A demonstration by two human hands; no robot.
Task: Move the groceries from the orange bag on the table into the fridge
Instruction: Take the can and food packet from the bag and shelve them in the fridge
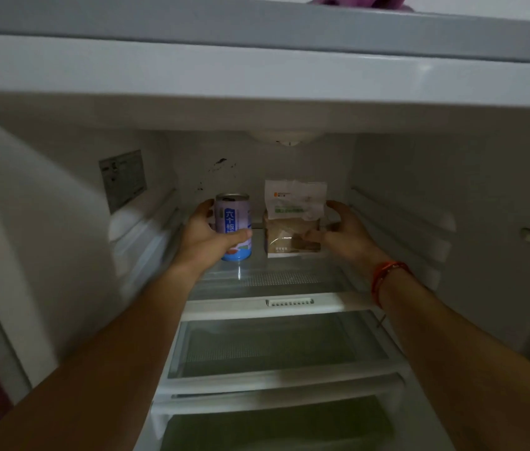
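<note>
Groceries are at the fridge's top shelf [273,278]: our left grip [206,237] curls round the can [233,222], our right grip [343,229] pinches a packet [293,219], bread perhaps. We should seat both flat before letting go.

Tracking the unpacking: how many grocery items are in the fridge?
2: a can gripped by the left hand at the top shelf, and a packet beside it, held by the right hand.

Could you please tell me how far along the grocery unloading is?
The fridge is open and two items have reached its top shelf. In hand: the left hand grips a can, the right hand holds a packet, neither released. Left: letting go; the orange bag is out of view, so what remains there cannot be told.
</note>
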